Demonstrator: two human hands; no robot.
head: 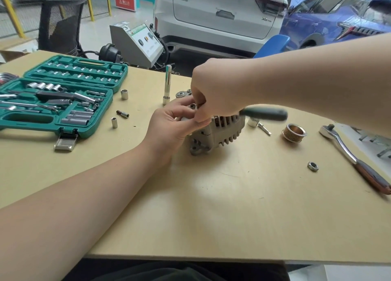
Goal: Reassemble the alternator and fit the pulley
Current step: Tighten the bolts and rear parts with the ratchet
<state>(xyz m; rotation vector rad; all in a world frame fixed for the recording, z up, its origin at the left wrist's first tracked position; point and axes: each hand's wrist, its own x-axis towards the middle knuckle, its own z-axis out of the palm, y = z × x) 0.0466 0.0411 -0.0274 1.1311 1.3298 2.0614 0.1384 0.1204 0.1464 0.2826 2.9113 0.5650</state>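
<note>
Both hands are working at the alternator [215, 132] mid-worktop [211, 206], left hand [169, 128] gripping its near end, right hand [213, 94] pinching a small part above, while the pulley [294, 132] is lying well off to the right, nearer the right hand.

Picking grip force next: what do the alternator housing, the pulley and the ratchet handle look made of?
Alternator housing: probably cast aluminium, by its dull grey matte ribs.
Pulley: metal, with grooved silvery rim and a copper-toned bore, possibly plated.
Ratchet: polished chrome steel shaft, judging by its mirror glare; the reddish-brown grip looks like plastic or rubber.
</note>
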